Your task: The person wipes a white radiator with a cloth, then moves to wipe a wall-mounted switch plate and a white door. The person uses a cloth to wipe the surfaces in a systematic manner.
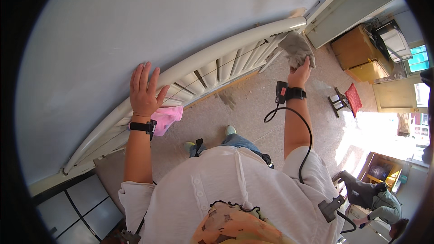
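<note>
Along the wall runs a white panel radiator (208, 74) with a thick rounded top pipe (234, 44). My right hand (299, 74) grips a crumpled grey-brown cloth (295, 47) near the radiator's right end; the cloth hides part of that end. Farther left, my left hand (145, 91) is spread at the top pipe, fingers towards the wall, holding nothing. Whether its palm presses on the pipe or the wall, I cannot tell. A pink cloth (169, 118) hangs at the radiator's front just below this hand.
A folding stool (353, 100) with a red seat stands on the speckled floor (257, 122) at right. Beyond are a wooden cabinet (356, 49) and an open door (349, 10). Another person (373, 196) bends over at lower right. A dark-framed panelled cabinet (79, 210) stands lower left.
</note>
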A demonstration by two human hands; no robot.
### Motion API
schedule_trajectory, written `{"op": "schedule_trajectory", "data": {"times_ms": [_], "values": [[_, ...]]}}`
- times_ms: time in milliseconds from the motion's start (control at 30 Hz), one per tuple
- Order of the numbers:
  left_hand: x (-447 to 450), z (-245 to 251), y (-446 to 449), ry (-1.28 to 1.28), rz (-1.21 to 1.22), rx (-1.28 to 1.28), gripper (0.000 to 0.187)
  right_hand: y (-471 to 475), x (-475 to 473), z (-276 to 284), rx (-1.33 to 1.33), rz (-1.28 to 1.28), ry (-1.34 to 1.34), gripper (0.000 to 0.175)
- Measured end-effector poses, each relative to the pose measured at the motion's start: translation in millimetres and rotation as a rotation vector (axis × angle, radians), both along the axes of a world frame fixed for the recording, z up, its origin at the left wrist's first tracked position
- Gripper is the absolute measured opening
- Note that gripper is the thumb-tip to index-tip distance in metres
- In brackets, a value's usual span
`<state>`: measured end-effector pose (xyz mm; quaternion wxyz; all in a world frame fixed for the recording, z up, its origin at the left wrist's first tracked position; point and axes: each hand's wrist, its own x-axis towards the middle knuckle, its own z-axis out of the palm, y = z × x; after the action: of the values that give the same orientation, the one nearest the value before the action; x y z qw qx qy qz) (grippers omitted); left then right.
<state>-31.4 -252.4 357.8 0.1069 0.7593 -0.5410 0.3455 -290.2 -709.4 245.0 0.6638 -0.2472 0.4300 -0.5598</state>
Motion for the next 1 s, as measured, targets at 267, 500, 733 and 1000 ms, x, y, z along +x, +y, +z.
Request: {"op": "schedule_trajectory", "data": {"times_ms": [267,500,733,1000], "values": [[-0.7,2.6,-0.1,0.012,0.023,0.010,0.055,-13.7,59.3,-2.1,-0.227,0.251,0.049,0.033],[-0.2,1.1,-0.2,0.012,0.029,0.021,0.054,51.5,92.8,-40.9,-0.324,0.274,0.045,0.042],[-0.7,0.6,-0.9,0.024,0.028,0.022,0.054,93.0,100.6,-91.1,-0.415,0.474,0.214,0.039],[-2.7,2.2,-2.5,-0.014,0.057,0.012,0.052,138.6,113.2,-107.3,-0.150,0.601,0.238,0.041]]}}
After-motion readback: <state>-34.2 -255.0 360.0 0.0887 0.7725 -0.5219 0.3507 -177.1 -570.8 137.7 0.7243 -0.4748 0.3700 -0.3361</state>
